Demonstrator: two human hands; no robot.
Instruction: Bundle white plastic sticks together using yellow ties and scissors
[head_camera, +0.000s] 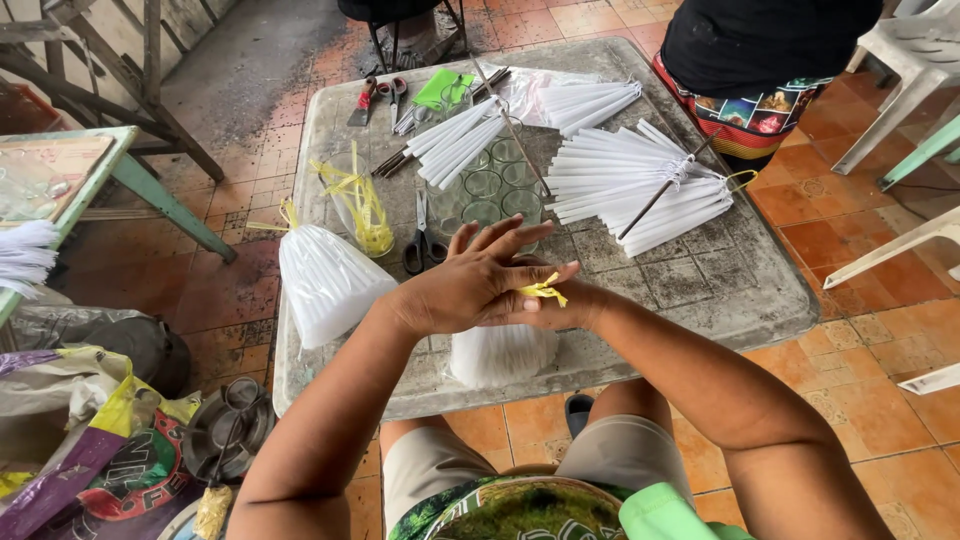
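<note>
I see a tied clear plastic bag (325, 280) packed with white contents lying on the left part of the grey worktop (700, 290), its neck knotted with a yellow strip at the top. A second such filled bag (500, 352) stands at the worktop's near edge, right under my hands, its yellow tie (543, 290) sticking out between them. On the floor at lower left lies a crumpled printed sack (90, 450) in purple, yellow, green and red. Behind it sits a dark grey bag (100, 335), slumped beside the worktop. No signs or screens are in view.
</note>
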